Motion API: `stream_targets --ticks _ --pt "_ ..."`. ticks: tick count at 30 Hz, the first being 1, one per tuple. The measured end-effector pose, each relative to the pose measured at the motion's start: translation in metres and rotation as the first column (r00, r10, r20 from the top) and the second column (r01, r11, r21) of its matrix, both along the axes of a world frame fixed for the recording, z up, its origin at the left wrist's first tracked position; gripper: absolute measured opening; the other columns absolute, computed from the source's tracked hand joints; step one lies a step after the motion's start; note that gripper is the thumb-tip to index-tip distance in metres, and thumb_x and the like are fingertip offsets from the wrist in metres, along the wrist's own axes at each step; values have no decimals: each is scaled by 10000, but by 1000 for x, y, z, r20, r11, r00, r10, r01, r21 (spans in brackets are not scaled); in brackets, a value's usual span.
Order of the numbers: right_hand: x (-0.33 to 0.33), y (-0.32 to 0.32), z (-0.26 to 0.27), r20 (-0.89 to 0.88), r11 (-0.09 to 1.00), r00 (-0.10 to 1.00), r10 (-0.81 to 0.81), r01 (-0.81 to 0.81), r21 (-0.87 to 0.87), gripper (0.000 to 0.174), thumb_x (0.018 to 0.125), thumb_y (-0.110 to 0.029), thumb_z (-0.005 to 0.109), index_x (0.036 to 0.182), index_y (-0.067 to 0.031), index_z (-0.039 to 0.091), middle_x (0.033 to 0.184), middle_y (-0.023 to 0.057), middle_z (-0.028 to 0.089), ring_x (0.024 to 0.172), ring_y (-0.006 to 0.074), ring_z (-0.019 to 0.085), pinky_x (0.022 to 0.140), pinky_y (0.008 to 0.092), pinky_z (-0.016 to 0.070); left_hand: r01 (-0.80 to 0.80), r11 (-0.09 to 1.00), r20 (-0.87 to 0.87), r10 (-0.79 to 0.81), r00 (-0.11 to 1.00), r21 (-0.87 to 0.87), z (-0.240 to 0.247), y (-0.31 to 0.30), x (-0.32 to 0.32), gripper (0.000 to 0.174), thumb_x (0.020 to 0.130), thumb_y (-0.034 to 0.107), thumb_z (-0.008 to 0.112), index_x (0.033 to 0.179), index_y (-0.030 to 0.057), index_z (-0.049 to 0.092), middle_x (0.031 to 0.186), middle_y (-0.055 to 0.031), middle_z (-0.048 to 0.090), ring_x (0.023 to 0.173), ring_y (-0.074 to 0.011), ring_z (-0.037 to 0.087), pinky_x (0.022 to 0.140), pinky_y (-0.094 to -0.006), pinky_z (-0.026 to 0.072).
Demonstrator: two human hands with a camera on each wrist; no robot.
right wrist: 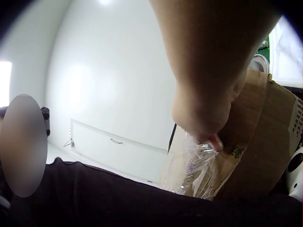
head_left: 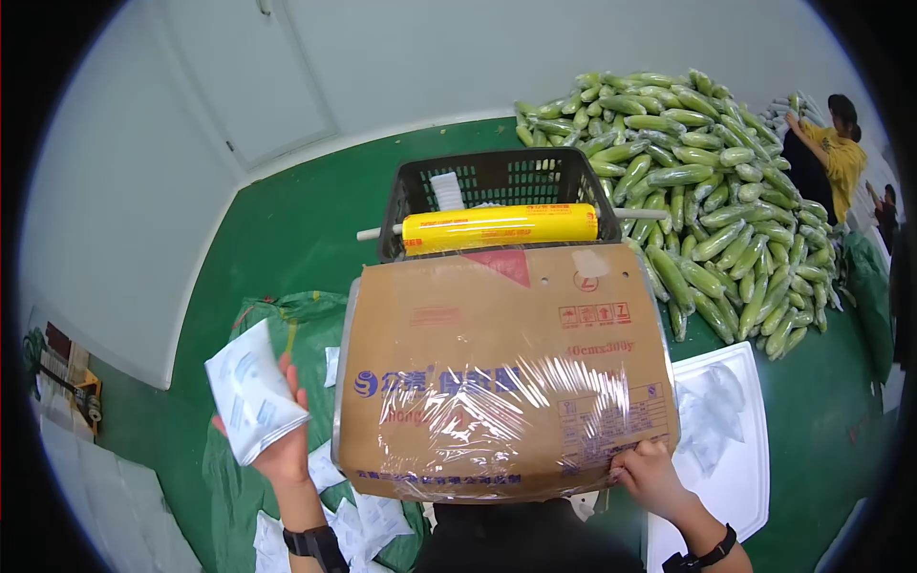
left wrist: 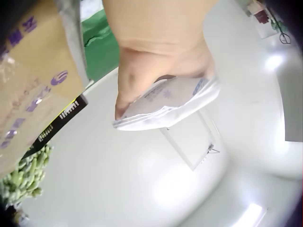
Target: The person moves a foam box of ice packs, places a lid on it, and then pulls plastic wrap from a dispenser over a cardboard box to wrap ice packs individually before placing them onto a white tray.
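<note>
In the head view my left hand point(head_left: 277, 454) holds up a white packet with blue print, an ice pack by its look point(head_left: 256, 392), to the left of a cardboard box. The left wrist view shows the packet point(left wrist: 165, 101) lying against the palm, its edge between thumb and fingers. My right hand point(head_left: 654, 477) is at the lower right edge of the cardboard box point(head_left: 478, 325), fingers curled. Clear plastic film point(head_left: 535, 401) covers the near part of the box top. In the right wrist view the film point(right wrist: 196, 165) gathers in creases under the fingertips.
A yellow film roll point(head_left: 501, 226) lies across a black crate point(head_left: 487, 172) behind the box. Wrapped green vegetables point(head_left: 707, 191) are heaped at back right. More white packets point(head_left: 382, 516) lie on a green sack at left. A white tray point(head_left: 755, 458) stands at right; a person point(head_left: 841, 158) is beyond.
</note>
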State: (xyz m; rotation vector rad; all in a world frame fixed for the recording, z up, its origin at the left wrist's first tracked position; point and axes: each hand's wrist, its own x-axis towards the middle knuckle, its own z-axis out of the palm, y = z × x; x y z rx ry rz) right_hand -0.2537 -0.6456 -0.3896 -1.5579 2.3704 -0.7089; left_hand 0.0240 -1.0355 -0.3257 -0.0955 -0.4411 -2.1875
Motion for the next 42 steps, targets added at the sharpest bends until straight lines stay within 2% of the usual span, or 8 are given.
stream_targets --ticks 5,8,16,22,26,32,36,42 --pt "-3 -1 7 18 999 1000 1 -2 40 94 777 -167 654 853 -138 606 708 33 527 735 238 504 702 376 368 82 884 600 242 762 -461 12 24 -68 923 675 480 695 1425 141 277 1394 -205 337 1196 -364 438 1005 -498 358" --pt "-2 -3 9 33 998 999 18 -20 60 96 777 -166 654 855 -141 603 709 35 524 731 238 506 699 377 369 670 -68 342 819 461 -740 23 24 -114 914 560 388 756 1366 130 410 1342 -213 378 1194 -372 423 994 -464 359" --pt "-3 -5 12 35 997 999 -2 0 73 86 782 -164 653 851 -139 609 694 34 517 723 236 504 696 379 366 571 -588 122 627 769 -573 -4 20 -227 836 538 328 743 1328 273 474 1248 -195 434 1132 -382 420 960 -477 339" --pt "-4 3 16 149 998 989 2 -12 68 95 770 -152 659 850 -128 614 780 49 547 832 252 509 736 372 376 628 -455 245 651 718 -631 1 36 -165 948 562 534 761 1377 226 389 1379 -298 296 1309 -468 253 1065 -612 145" --pt "-2 21 29 168 997 984 -52 62 -53 98 753 -111 639 848 -121 617 919 95 569 946 278 507 822 413 361 634 -730 300 564 770 -256 -11 72 -45 782 677 493 698 1321 130 443 1413 -148 360 1328 -331 311 1061 -570 225" --pt "-17 -9 70 -86 976 991 100 -114 -188 120 786 -64 585 899 -108 587 972 137 568 915 264 524 876 478 359 574 -467 94 716 692 -672 -40 53 -4 370 713 115 692 1068 64 602 1084 -73 634 1057 -230 591 915 -381 475" --pt "-14 22 93 602 983 781 -166 180 38 135 852 -58 549 981 -98 536 836 116 585 775 205 537 745 378 426 561 -223 228 749 622 -797 -17 59 10 188 700 2 645 874 44 588 872 -117 633 851 -288 633 725 -378 517" --pt "-55 -13 120 388 923 887 248 -94 -374 184 787 -46 630 963 -68 579 735 54 511 683 182 465 633 277 368 578 -185 248 771 587 -795 14 21 -38 260 736 189 722 740 67 491 668 -116 561 595 -300 580 523 -374 457"
